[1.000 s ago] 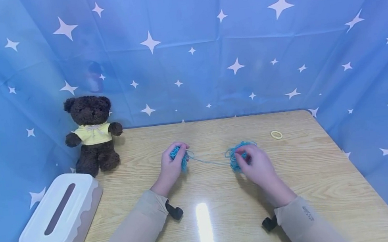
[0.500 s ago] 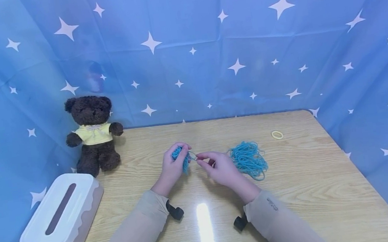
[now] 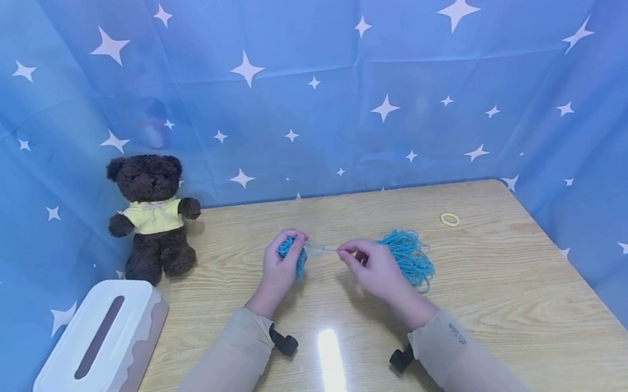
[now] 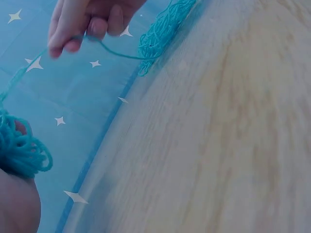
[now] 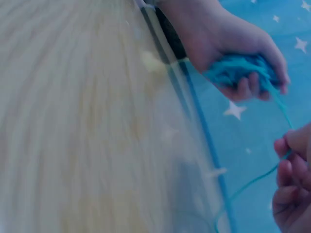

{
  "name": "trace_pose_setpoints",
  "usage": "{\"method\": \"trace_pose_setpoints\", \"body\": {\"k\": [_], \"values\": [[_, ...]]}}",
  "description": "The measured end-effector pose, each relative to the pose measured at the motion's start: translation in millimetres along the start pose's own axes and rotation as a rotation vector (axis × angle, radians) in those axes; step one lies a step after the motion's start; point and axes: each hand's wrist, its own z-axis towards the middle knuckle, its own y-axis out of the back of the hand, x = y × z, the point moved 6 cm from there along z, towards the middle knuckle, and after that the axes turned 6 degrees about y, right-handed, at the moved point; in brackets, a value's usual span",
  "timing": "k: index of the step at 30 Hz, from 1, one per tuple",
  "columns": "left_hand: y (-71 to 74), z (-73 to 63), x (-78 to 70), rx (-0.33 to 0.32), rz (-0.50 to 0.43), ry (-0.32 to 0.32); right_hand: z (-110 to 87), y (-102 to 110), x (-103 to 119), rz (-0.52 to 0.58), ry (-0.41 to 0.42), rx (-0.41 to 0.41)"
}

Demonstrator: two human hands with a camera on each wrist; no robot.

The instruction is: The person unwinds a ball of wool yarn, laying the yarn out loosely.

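Observation:
My left hand [image 3: 281,264] grips a bundle of blue yarn [image 5: 238,68], its fingers curled round the loops. A yarn strand [image 3: 322,248] stretches from this bundle across to my right hand [image 3: 374,267], which pinches it between thumb and forefinger. In the left wrist view the strand runs on from the right hand [image 4: 92,22] to a loose heap of the same yarn [image 4: 163,36]. That heap [image 3: 411,259] lies on the table just right of the right hand, which partly hides it in the head view.
A pale yellow ring [image 3: 450,219] lies at the table's back right. On the left stand a brown teddy bear [image 3: 156,217] in a yellow top and a white box [image 3: 98,340] with a slotted lid. A starry blue curtain [image 3: 306,126] encloses the wooden table [image 3: 535,300].
From over the yarn heap, my right hand moved left close to the left hand, then drew back slightly right with the strand pinched. My left hand stays in place, gripping the bundle.

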Motion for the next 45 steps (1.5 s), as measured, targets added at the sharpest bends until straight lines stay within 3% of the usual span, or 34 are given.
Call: {"method": "trace_pose_setpoints", "body": {"k": [6,14,26,30,39,45], "values": [[1.6,0.3,0.6,-0.032,0.028,-0.009,-9.9,36.9,-14.2,-0.044,0.018,-0.154],[6.5,0.5,4.3,-0.132,0.129,0.016,-24.6,75.1,-33.7,-0.083,0.032,-0.271],[4.0,0.7,2.9,-0.132,0.103,0.004,-48.3,119.9,-63.4,-0.148,-0.101,-0.375],[6.1,-0.1,2.7,-0.169,0.104,0.004,-54.0,128.5,-71.4,-0.197,-0.116,-0.343],[17.5,-6.2,0.3,-0.272,0.022,-0.028,-60.4,142.2,-83.2,-0.35,-0.14,-0.141],[14.6,-6.5,0.5,-0.231,0.049,-0.033,-59.3,129.7,-88.1,-0.368,-0.203,-0.015]]}}
